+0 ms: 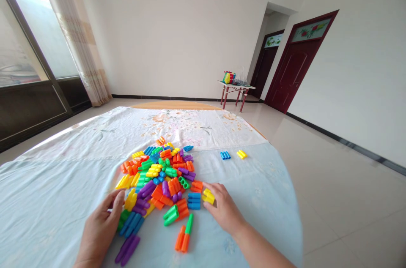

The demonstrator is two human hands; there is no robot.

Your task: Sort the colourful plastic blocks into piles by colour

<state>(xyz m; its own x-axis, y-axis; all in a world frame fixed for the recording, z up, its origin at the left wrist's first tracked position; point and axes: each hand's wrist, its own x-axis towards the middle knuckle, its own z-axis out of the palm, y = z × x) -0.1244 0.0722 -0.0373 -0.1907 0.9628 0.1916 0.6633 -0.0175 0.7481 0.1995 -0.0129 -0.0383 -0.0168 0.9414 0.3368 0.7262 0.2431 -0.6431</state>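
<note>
A pile of colourful plastic tube pieces [165,170] lies on the cloth-covered table. My left hand [103,221] is at the pile's left edge, thumb and fingers around the end of a yellow piece [130,199]. At the right edge, my right hand [222,206] has its thumb and fingers on another yellow piece [208,196], beside a blue piece [194,201] and an orange one [197,186]. A purple piece [127,250] lies near my left wrist. In front of the pile is an orange piece with a green tip [184,234].
Apart from the pile, a blue piece [225,155] and a yellow piece [242,154] lie at the right. The round table's cloth [253,234] is pale blue and floral. Farther off stands a small table [236,86] with bags, near dark red doors [298,58].
</note>
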